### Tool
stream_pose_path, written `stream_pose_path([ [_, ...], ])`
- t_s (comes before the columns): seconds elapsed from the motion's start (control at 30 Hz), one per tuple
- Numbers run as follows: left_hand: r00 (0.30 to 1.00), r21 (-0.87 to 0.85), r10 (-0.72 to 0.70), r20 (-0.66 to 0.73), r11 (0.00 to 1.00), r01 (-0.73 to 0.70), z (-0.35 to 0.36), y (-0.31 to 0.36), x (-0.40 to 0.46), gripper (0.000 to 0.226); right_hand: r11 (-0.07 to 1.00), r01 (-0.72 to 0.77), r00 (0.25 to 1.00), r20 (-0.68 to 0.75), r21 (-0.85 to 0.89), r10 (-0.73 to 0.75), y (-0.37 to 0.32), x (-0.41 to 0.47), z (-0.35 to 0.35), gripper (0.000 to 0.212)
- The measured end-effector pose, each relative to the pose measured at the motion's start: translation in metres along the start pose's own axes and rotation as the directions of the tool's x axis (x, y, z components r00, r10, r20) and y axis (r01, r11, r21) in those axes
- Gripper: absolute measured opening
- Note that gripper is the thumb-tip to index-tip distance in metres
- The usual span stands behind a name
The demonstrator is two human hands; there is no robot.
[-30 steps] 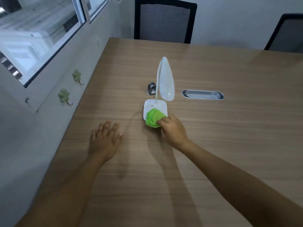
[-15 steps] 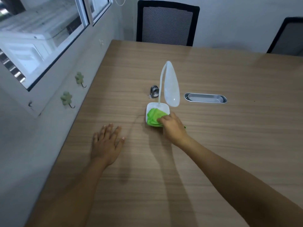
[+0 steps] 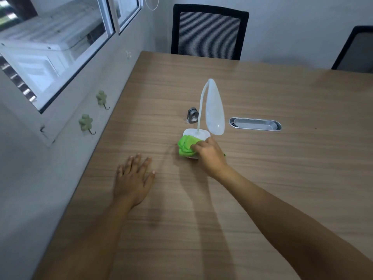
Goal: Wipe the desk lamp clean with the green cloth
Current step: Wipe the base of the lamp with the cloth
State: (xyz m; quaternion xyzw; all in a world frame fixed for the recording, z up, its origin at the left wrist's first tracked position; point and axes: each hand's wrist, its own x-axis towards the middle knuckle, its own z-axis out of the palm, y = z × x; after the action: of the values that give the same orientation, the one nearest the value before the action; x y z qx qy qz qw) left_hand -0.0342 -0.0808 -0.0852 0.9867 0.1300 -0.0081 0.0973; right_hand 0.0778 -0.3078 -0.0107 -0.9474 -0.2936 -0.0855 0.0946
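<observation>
Bunched green cloth (image 3: pixel 186 145), soft and yielding, sits under my right hand (image 3: pixel 210 155) pressed on the square base of the small white plastic desk lamp (image 3: pixel 214 110), which I judge light and tippy, so my flat, empty left hand (image 3: pixel 132 178) should steady that base.

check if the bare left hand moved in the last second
No: the left hand stays flat on the wooden table, same offset left of the white desk lamp base.

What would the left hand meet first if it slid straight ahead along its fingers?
Probably nothing: the left hand points up the bare table, passing left of the desk lamp.
</observation>
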Motion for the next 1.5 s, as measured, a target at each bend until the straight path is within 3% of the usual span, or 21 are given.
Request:
stream_pose_path([
  [0.17,1.000,0.015,-0.007,-0.018,1.000,0.008,0.001,0.001,0.000,0.068,0.976,0.212,0.974,-0.073,-0.047,-0.215,-0.014,-0.041,0.004,0.039],
  [0.33,0.999,0.007,-0.001,-0.034,1.000,0.001,0.001,0.002,-0.002,0.067,0.997,0.023,0.980,-0.198,-0.072,-0.037,-0.023,0.006,-0.013,0.026],
  [0.43,0.999,-0.004,0.000,-0.033,1.000,0.000,0.000,0.001,-0.001,0.068,0.986,-0.119,0.988,-0.116,-0.114,0.106,-0.029,0.034,-0.008,0.024],
  [0.57,1.000,-0.011,-0.001,-0.031,1.000,0.000,0.000,0.000,0.000,0.069,0.970,-0.151,0.985,0.052,-0.190,0.163,-0.039,0.029,0.009,0.032],
  [0.83,0.999,0.005,-0.004,-0.039,1.000,0.005,-0.001,0.002,-0.002,0.067,0.974,0.027,0.999,-0.040,-0.226,-0.037,-0.051,-0.005,0.000,0.028],
  [0.97,1.000,-0.010,-0.003,-0.027,1.000,0.003,-0.002,0.003,-0.003,0.068,0.975,-0.054,0.997,-0.063,-0.213,0.042,-0.037,0.022,-0.007,0.028],
  [1.1,1.000,-0.017,-0.003,-0.030,1.000,0.002,-0.002,0.002,-0.003,0.068,0.984,-0.085,0.992,0.080,-0.159,0.098,-0.034,0.048,0.009,0.030],
  [1.17,0.999,-0.012,0.004,-0.044,1.000,-0.004,-0.002,0.002,-0.003,0.067,0.971,-0.086,0.988,0.107,-0.223,0.112,-0.041,0.049,-0.001,0.026],
  [1.23,0.999,-0.005,0.006,-0.039,1.000,-0.006,-0.002,0.002,-0.003,0.068,0.976,0.013,0.973,0.229,-0.218,0.038,-0.043,0.045,-0.006,0.015],
  [1.37,0.999,-0.009,0.002,-0.034,1.000,-0.002,-0.001,0.001,-0.002,0.069,0.971,0.083,0.993,0.101,-0.222,-0.062,-0.037,0.011,-0.005,0.027],
  [1.5,1.000,-0.015,-0.006,-0.013,1.000,0.006,-0.001,0.002,-0.002,0.069,0.963,0.239,0.971,0.050,-0.123,-0.235,-0.012,-0.040,-0.004,0.015],
])
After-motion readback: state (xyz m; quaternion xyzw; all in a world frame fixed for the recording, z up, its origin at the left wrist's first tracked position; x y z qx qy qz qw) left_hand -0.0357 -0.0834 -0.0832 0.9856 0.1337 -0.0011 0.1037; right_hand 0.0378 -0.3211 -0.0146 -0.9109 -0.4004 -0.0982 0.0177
